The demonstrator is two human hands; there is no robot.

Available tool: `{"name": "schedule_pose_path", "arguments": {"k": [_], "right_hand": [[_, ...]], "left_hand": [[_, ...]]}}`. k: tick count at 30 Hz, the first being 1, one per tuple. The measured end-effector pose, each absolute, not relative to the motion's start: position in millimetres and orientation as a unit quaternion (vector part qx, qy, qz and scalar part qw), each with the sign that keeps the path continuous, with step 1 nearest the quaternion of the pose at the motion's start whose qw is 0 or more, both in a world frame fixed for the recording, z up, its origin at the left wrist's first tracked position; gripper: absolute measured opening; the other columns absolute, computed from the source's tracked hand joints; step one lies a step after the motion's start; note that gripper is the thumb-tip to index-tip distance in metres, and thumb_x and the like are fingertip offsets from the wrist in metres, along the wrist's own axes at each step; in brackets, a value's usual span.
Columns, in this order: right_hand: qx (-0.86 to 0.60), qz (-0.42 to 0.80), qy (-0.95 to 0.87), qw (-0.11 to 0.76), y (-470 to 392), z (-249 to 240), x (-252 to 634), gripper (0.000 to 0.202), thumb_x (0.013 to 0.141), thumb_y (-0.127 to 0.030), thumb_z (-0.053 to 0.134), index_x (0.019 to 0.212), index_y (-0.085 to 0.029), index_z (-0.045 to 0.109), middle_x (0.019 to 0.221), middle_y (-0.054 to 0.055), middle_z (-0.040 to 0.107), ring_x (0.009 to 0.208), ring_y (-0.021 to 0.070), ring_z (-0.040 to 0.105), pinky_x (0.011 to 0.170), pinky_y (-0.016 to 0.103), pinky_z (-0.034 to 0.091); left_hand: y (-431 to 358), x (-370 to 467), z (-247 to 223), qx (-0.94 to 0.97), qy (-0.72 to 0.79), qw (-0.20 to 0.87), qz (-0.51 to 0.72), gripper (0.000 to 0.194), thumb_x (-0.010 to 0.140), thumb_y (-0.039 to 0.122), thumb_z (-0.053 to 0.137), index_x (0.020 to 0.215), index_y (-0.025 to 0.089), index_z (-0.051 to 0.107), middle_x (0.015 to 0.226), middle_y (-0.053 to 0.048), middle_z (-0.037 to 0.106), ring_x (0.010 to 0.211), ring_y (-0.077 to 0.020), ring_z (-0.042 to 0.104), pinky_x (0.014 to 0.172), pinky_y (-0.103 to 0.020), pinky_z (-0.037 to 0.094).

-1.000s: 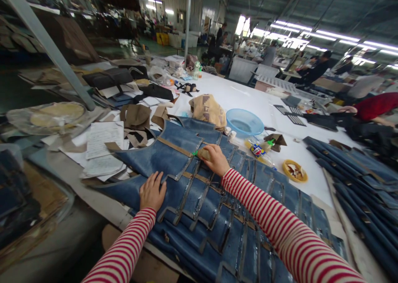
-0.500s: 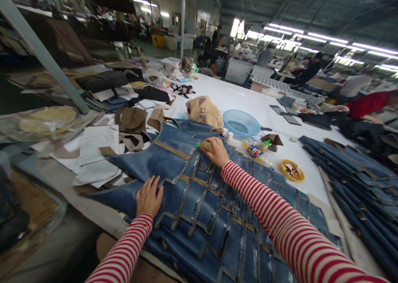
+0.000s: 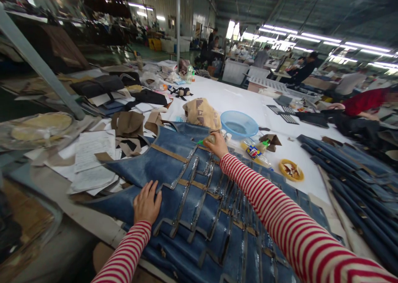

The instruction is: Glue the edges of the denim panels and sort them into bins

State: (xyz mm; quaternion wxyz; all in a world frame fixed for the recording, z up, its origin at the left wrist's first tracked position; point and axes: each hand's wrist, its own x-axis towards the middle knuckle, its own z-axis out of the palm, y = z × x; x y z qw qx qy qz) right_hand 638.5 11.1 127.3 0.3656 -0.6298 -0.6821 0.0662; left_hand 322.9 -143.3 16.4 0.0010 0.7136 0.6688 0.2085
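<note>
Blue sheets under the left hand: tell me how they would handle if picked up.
The blue sheets would probably bend, since soft folds show along the near edge. The shiny strips look wet, so they may feel slick or tacky. As the sheets overlap, lifting one could drag its neighbours.

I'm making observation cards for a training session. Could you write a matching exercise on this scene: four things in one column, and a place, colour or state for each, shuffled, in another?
Things
1. Left hand
2. Right hand
3. Wide basin
4. Small round dish

Places, colours and states
A. Yellow, with scraps in it
B. Resting on blue material, fingers spread
C. Light blue, beside the patterned cloth
D. Wrapped around the green-tipped bottle

Pairs: 1-B, 2-D, 3-C, 4-A
</note>
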Motion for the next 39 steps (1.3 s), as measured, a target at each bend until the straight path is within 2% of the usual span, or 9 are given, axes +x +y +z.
{"name": "schedule_pose_path", "arguments": {"k": [8,13,18,21,24,27,29,35,39], "right_hand": [[-0.680,0.168,-0.599,0.388,11.9,131.8,641.3,0.047,0.063,-0.044,0.062,0.101,-0.017,0.052,0.096,0.006,0.055,0.090,0.0189,0.051,0.086,0.037,0.041],[-0.656,0.227,-0.607,0.388,-13.9,139.0,626.0,0.044,0.061,-0.040,0.065,0.098,-0.019,0.053,0.094,0.003,0.056,0.088,0.0173,0.052,0.083,0.036,0.044],[-0.620,0.462,-0.486,0.407,-61.7,156.4,618.6,0.043,0.064,-0.046,0.064,0.098,-0.023,0.051,0.091,0.001,0.056,0.077,0.0156,0.056,0.056,0.029,0.051],[-0.577,0.578,-0.363,0.449,-97.8,172.1,636.1,0.040,0.071,-0.048,0.058,0.102,-0.023,0.051,0.094,0.002,0.059,0.077,0.0146,0.058,0.052,0.024,0.051],[-0.518,0.639,-0.260,0.505,-140.5,187.1,669.5,0.040,0.080,-0.051,0.045,0.106,-0.020,0.050,0.095,0.006,0.061,0.082,0.0157,0.061,0.050,0.021,0.050],[-0.469,0.643,-0.225,0.562,-194.8,197.8,708.8,0.048,0.085,-0.054,0.029,0.106,-0.016,0.049,0.097,0.011,0.063,0.087,0.0184,0.061,0.045,0.020,0.048],[-0.473,0.603,-0.208,0.608,-237.7,201.5,733.1,0.050,0.086,-0.053,0.023,0.104,-0.015,0.050,0.098,0.012,0.063,0.085,0.0189,0.062,0.043,0.020,0.047],[-0.485,0.502,-0.117,0.707,-378.4,194.7,780.1,0.041,0.084,-0.048,0.031,0.098,-0.018,0.054,0.092,0.011,0.065,0.074,0.0176,0.063,0.040,0.022,0.044],[-0.442,0.473,-0.003,0.762,-458.2,176.7,783.4,0.038,0.085,-0.045,0.029,0.099,-0.019,0.054,0.088,0.010,0.066,0.072,0.0179,0.063,0.036,0.021,0.042]], "left_hand": [[-143.3,322.8,15.8,0.713,0.669,-0.002,0.210,0.045,0.087,0.037,0.030,0.125,0.019,0.046,0.129,-0.008,0.048,0.119,-0.0225,0.041,0.094,-0.039,0.032],[-143.3,323.1,16.7,0.712,0.669,0.006,0.213,0.045,0.087,0.037,0.031,0.125,0.019,0.046,0.130,-0.009,0.048,0.119,-0.0228,0.041,0.094,-0.039,0.033],[-144.0,324.0,17.9,0.711,0.669,0.010,0.216,0.046,0.087,0.036,0.030,0.125,0.018,0.046,0.130,-0.009,0.048,0.120,-0.0230,0.040,0.095,-0.040,0.032],[-144.9,324.8,19.6,0.714,0.667,0.009,0.215,0.046,0.087,0.037,0.029,0.125,0.017,0.046,0.129,-0.010,0.048,0.119,-0.0233,0.040,0.095,-0.040,0.032],[-146.8,325.9,22.4,0.720,0.660,0.010,0.215,0.048,0.087,0.038,0.027,0.126,0.016,0.044,0.129,-0.012,0.047,0.118,-0.0246,0.041,0.094,-0.042,0.034],[-149.3,326.2,24.8,0.735,0.643,0.013,0.214,0.050,0.087,0.039,0.026,0.126,0.014,0.043,0.129,-0.014,0.046,0.118,-0.0257,0.041,0.093,-0.043,0.035],[-150.4,325.5,25.7,0.748,0.628,0.016,0.214,0.051,0.087,0.040,0.025,0.126,0.012,0.042,0.129,-0.015,0.046,0.118,-0.0268,0.041,0.093,-0.044,0.036],[-146.3,314.2,23.2,0.777,0.590,0.073,0.207,0.060,0.083,0.050,0.022,0.125,0.012,0.043,0.129,-0.016,0.045,0.119,-0.0296,0.040,0.095,-0.047,0.035],[-143.4,300.1,15.5,0.783,0.573,0.127,0.207,0.060,0.079,0.056,0.024,0.126,0.020,0.038,0.136,-0.010,0.040,0.120,-0.0297,0.040,0.097,-0.047,0.035]]}}
